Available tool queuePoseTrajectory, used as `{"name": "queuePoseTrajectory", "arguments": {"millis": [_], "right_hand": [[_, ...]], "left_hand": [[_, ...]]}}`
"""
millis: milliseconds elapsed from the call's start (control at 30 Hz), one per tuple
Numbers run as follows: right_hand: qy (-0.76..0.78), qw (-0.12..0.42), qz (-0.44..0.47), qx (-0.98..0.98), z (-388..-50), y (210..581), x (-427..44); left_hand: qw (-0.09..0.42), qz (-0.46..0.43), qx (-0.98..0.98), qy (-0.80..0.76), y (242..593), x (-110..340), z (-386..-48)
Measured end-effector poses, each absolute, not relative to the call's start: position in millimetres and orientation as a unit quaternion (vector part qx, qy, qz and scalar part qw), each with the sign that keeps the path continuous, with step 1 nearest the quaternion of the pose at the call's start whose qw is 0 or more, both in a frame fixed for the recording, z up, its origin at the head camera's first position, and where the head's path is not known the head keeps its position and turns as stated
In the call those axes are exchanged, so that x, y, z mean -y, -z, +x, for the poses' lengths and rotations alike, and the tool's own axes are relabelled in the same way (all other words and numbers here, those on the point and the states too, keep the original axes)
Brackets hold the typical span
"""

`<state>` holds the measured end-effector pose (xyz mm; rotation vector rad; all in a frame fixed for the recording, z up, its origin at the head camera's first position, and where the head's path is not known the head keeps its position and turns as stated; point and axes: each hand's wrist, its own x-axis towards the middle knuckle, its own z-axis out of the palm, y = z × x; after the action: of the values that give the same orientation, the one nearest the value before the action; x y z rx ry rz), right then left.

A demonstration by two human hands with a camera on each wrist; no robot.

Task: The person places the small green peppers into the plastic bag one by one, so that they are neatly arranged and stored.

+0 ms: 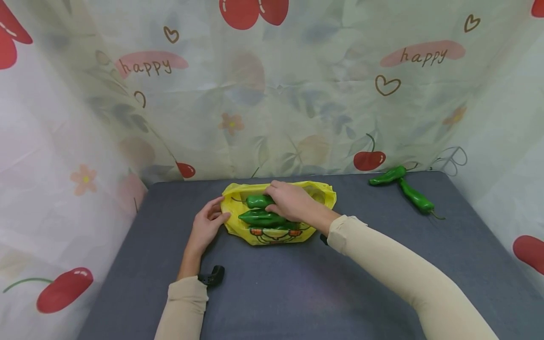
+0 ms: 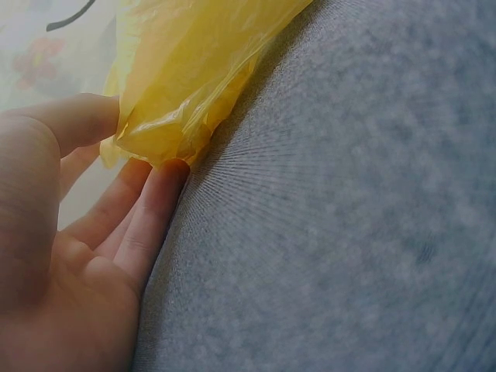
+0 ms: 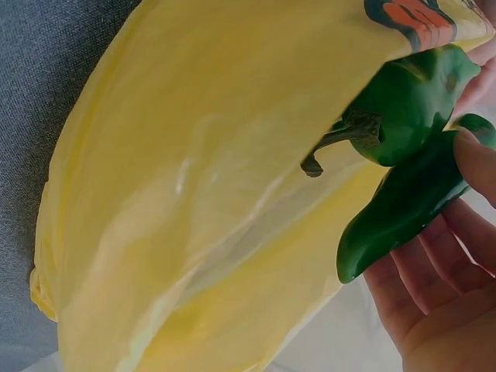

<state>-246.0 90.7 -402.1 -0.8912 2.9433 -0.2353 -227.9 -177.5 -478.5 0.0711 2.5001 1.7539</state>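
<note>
A yellow plastic bag with a printed cartoon lies mouth up on the dark grey table. My left hand holds its left end, thumb on one side and fingers on the other, as the left wrist view shows on the crumpled yellow film. Over the mouth, my right hand grips a long green pepper, its stem pointing left. A second green pepper lies inside, just in front. In the right wrist view, thumb and fingers clasp the held pepper beside a stemmed one.
Two more green peppers, one at the table's back edge and one slanting forward from it, touch at the back right. A printed cloth hangs behind the table and along both sides.
</note>
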Motion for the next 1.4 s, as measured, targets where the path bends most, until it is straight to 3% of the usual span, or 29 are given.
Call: {"name": "queuePoseTrajectory", "arguments": {"millis": [467, 700, 800, 933, 1200, 1400], "right_hand": [[0.071, 0.026, -0.298, -0.952, -246, 405, -90], [0.083, 0.037, -0.301, -0.949, -244, 405, -91], [0.090, 0.035, -0.304, -0.948, -242, 405, -92], [0.090, 0.012, -0.316, -0.944, -239, 405, -94], [0.069, -0.089, -0.359, -0.926, -234, 403, -100], [0.052, -0.111, -0.346, -0.930, -231, 404, -105]], "left_hand": [[0.046, 0.023, -0.820, -0.570, 479, 178, -229], [0.025, 0.026, -0.821, -0.570, 517, 187, -248], [0.017, 0.028, -0.822, -0.568, 517, 187, -248], [0.017, 0.031, -0.825, -0.565, 517, 187, -248], [0.020, 0.028, -0.822, -0.568, 516, 189, -247], [0.023, 0.031, -0.815, -0.578, 518, 187, -248]]}}
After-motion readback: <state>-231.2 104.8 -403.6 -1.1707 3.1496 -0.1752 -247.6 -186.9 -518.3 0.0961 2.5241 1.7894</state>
